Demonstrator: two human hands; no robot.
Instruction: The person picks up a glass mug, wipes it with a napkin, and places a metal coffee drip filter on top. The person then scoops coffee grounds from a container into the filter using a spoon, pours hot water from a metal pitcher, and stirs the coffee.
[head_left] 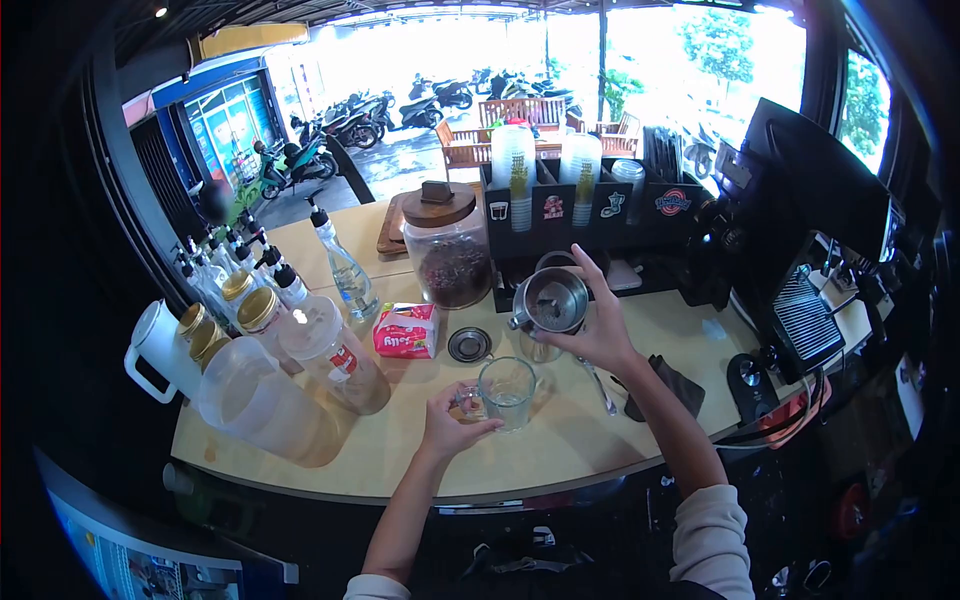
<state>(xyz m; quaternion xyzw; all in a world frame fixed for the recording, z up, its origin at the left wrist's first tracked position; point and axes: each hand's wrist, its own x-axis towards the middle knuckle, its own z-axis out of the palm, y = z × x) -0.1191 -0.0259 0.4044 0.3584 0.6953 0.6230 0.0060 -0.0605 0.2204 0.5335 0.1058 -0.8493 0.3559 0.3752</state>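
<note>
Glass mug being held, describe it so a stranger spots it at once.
On the pale counter, find the pink packet. Nearer the person and to its right, the left hand holds the clear glass mug. Its see-through walls set it apart from the metal pitcher in the right hand.

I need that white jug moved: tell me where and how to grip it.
Take the white jug by its handle, probably from the left, fingers through the loop: it juts out that way, while gold-lidded jars crowd the other side.

Two hands (606, 342), one metal pitcher (552, 303)
</note>
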